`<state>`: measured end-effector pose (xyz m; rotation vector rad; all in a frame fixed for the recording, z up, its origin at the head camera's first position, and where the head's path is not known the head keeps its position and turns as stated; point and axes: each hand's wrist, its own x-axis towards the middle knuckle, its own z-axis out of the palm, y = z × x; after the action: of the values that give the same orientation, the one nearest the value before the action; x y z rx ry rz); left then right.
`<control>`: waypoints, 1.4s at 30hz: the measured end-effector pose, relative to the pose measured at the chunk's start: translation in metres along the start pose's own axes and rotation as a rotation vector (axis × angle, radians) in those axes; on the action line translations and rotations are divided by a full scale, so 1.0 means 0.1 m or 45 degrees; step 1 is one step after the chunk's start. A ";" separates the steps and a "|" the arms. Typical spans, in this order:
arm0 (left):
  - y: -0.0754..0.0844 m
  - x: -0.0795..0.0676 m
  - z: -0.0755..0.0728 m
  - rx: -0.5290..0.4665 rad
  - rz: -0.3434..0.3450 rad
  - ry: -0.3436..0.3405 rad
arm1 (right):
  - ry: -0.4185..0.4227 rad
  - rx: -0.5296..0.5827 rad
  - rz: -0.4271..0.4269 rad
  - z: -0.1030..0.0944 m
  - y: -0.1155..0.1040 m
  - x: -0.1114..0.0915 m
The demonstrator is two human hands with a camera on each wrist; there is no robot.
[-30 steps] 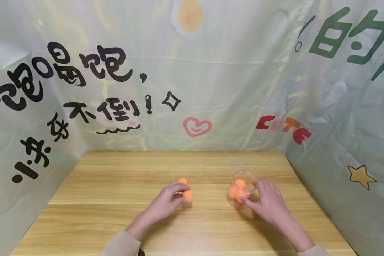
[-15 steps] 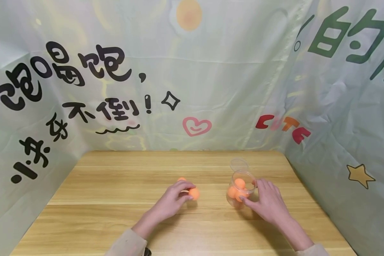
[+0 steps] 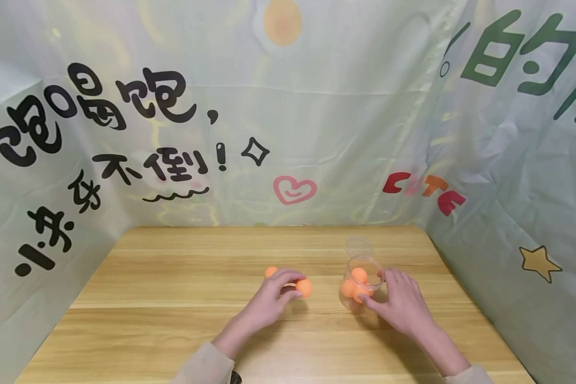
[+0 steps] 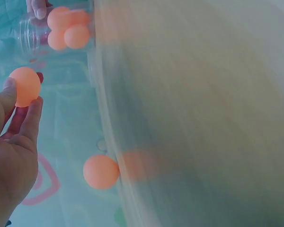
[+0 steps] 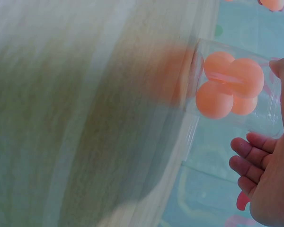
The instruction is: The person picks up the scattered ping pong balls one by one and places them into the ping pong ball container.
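An orange ping-pong ball (image 3: 304, 288) is pinched between the thumb and fingers of my left hand (image 3: 270, 300), just above the table. To its right stands a clear plastic jar (image 5: 261, 119), upright and uncovered, with several orange balls (image 3: 359, 276) inside. My right hand (image 3: 405, 302) holds the jar near its rim from the right, thumb on the near side. Another orange ball (image 4: 101, 171) rests on the table behind my left hand, partly hidden by it in the head view.
A clear round lid (image 3: 358, 247) lies behind the jar. The wooden table (image 3: 182, 288) is closed in at the back and sides by a printed cloth (image 3: 345, 133).
My left hand has moved right with its ball, toward the jar, away from the ball lying on the table. My right hand and the jar have stayed in place.
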<state>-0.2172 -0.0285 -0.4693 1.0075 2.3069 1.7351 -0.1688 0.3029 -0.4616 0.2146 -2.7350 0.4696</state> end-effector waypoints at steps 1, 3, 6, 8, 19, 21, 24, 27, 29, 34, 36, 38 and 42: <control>0.01 0.01 0.02 -0.001 0.002 0.002 | -0.001 -0.001 0.000 0.00 0.00 0.00; 0.03 0.04 0.05 -0.002 0.002 0.005 | -0.002 -0.003 0.002 0.00 0.01 0.00; 0.06 0.08 0.09 -0.006 0.004 0.005 | 0.000 -0.001 0.006 0.00 0.01 -0.01; 0.09 0.11 0.12 -0.005 0.008 0.012 | 0.000 0.002 0.008 0.00 0.01 -0.01; 0.20 0.27 0.29 0.021 0.060 0.044 | -0.001 0.008 0.015 0.01 0.04 -0.04; 0.22 0.29 0.31 0.024 0.063 0.047 | 0.004 0.008 0.012 0.02 0.04 -0.04; 0.25 0.34 0.35 0.011 0.074 0.049 | 0.012 0.008 0.008 0.03 0.04 -0.04; 0.27 0.40 0.39 0.006 0.098 0.052 | 0.019 0.007 0.002 0.03 0.05 -0.05; 0.28 0.43 0.42 0.003 0.117 0.052 | 0.021 0.004 -0.002 0.03 0.05 -0.05; 0.31 0.54 0.49 0.000 0.164 0.065 | 0.014 -0.004 -0.003 0.03 0.05 -0.04; 0.32 0.58 0.51 -0.009 0.179 0.072 | 0.010 -0.006 -0.002 0.02 0.04 -0.04; 0.34 0.62 0.54 -0.012 0.196 0.081 | 0.009 -0.006 -0.005 0.01 0.03 -0.03; 0.37 0.69 0.59 -0.022 0.220 0.096 | 0.013 -0.006 -0.013 -0.01 0.01 -0.03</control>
<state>-0.2283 0.0625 -0.4358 1.1908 2.3059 1.8835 -0.1663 0.3043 -0.4624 0.2241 -2.7235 0.4601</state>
